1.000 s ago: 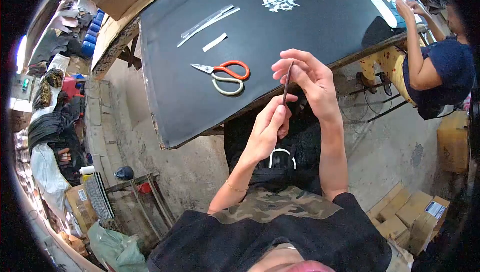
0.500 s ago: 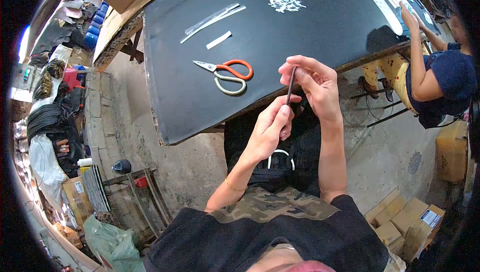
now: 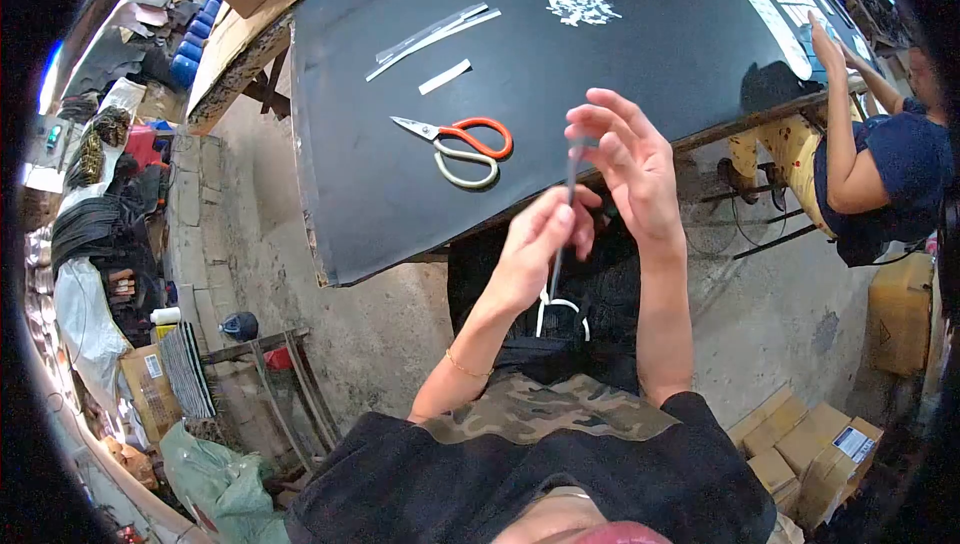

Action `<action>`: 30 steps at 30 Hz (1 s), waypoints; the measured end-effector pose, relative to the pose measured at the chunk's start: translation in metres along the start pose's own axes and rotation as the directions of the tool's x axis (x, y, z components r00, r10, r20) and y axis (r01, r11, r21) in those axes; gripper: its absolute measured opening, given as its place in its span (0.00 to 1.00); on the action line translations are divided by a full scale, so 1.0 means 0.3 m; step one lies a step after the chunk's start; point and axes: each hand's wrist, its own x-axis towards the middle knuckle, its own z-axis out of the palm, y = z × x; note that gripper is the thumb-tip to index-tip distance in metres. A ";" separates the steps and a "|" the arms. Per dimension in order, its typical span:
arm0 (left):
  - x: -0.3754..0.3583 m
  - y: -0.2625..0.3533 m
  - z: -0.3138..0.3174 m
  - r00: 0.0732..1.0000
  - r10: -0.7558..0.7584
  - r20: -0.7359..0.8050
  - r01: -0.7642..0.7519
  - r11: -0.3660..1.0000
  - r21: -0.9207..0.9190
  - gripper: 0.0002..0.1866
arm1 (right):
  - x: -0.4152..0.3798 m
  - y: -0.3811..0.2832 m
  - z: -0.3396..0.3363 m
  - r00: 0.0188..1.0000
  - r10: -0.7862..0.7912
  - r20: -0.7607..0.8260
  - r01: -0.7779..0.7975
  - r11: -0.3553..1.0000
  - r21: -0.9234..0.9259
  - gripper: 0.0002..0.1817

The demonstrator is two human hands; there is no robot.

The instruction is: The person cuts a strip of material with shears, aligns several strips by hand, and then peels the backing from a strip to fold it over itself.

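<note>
My left hand (image 3: 540, 239) pinches a thin dark strip (image 3: 556, 274), blurred by motion, between thumb and fingers. One part of the strip rises above the hand and another hangs below it. Close to its upper end, my right hand (image 3: 632, 169) is raised with fingers spread, holding nothing. Both hands are at the front edge of a black-topped table (image 3: 370, 224). To their left lie scissors (image 3: 436, 134) with one orange-red and one pale handle. Beyond these are a short white strip (image 3: 445, 77) and longer clear and white strips (image 3: 432, 42).
A pile of small white pieces (image 3: 583, 7) sits farther back on the table. At the right, another person (image 3: 865, 154) works along the same edge, near a long white perforated strip (image 3: 762, 14). Cardboard boxes (image 3: 810, 444) stand on the floor at the lower right.
My right hand has let go of the strip's upper end and spread its fingers. The strip now reaches down below my left hand, which still pinches it.
</note>
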 end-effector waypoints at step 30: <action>0.052 0.033 -0.351 0.811 0.204 0.549 0.326 0.621 -0.712 0.54 | 0.022 -0.207 -0.029 0.649 0.447 0.616 -0.018 0.818 -0.575 0.07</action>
